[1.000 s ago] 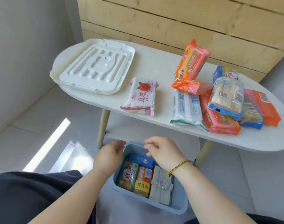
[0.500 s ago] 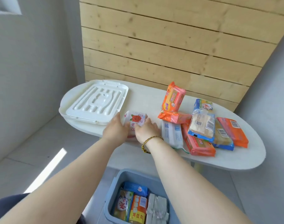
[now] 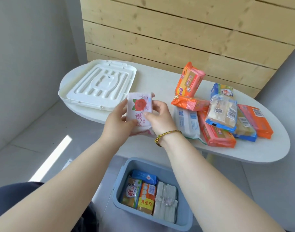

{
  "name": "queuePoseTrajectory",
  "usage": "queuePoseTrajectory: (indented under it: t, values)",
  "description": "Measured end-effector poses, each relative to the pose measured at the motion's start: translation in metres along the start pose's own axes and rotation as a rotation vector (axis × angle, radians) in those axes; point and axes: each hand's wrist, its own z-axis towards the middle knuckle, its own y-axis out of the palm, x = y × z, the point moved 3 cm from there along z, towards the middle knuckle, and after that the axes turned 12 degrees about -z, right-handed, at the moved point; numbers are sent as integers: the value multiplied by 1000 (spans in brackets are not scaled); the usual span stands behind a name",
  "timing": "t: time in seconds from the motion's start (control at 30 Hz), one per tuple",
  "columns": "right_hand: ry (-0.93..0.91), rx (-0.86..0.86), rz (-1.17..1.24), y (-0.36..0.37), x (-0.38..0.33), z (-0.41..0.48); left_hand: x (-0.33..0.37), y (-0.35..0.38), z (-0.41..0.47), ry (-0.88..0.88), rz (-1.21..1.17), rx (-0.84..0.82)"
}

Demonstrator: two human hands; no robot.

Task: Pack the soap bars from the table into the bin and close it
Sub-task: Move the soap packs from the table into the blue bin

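Observation:
A white soap pack with a red rose (image 3: 140, 106) is tilted up off the white oval table (image 3: 244, 153). My left hand (image 3: 117, 121) grips its left side and my right hand (image 3: 160, 116) grips its right side. Several more soap packs (image 3: 217, 111) in orange, blue and white lie piled on the table's right half. The blue bin (image 3: 126, 166) stands open on the floor below the table's front edge, with several soap packs (image 3: 150, 193) lined up inside. Its white lid (image 3: 99, 86) lies on the table's left end.
A wooden plank wall (image 3: 177, 30) backs the table. A grey wall (image 3: 26, 47) stands at the left and grey tiled floor (image 3: 34, 139) lies around the bin. My dark-clothed knee (image 3: 12, 198) is at the lower left.
Both hands rose from the bin to the table, closed round the rose soap pack and lifted it off the tabletop. The view tilted up.

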Motion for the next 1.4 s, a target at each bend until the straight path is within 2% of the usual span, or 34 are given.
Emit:
queuePoseTrajectory:
  t: [0.1, 0.27, 0.4, 0.5, 0.63, 0.73, 0.83, 0.97, 1.1, 1.4]
  values:
    - [-2, -99, 88, 0, 2, -16, 0, -11, -19, 32, -112, 5]
    - [-38, -273, -7, -9, 19, -42, -21, -27, -52, 60, 6, -76]
    - [-71, -354, -243, -12, 54, -62, -56, -29, -64, -41, 85, -161]
    - [36, -443, -348, -8, 97, -68, -87, -28, -65, -177, 200, -202]
    - [275, -374, -194, 1, 157, -62, -129, -23, -56, -327, 353, -267]
    - [470, -267, 10, 8, 194, -51, -163, -30, -46, -420, 532, -165]
    - [585, -262, 72, 11, 219, -41, -202, -45, -39, -522, 734, -103]
    - [698, -263, -20, 20, 248, -39, -235, -49, -37, -630, 686, -112]
    - [787, -223, -96, 33, 273, -32, -247, -49, -32, -600, 695, -107]
    - [738, -302, -436, 68, 264, -5, -262, -47, -29, -567, 495, -50]
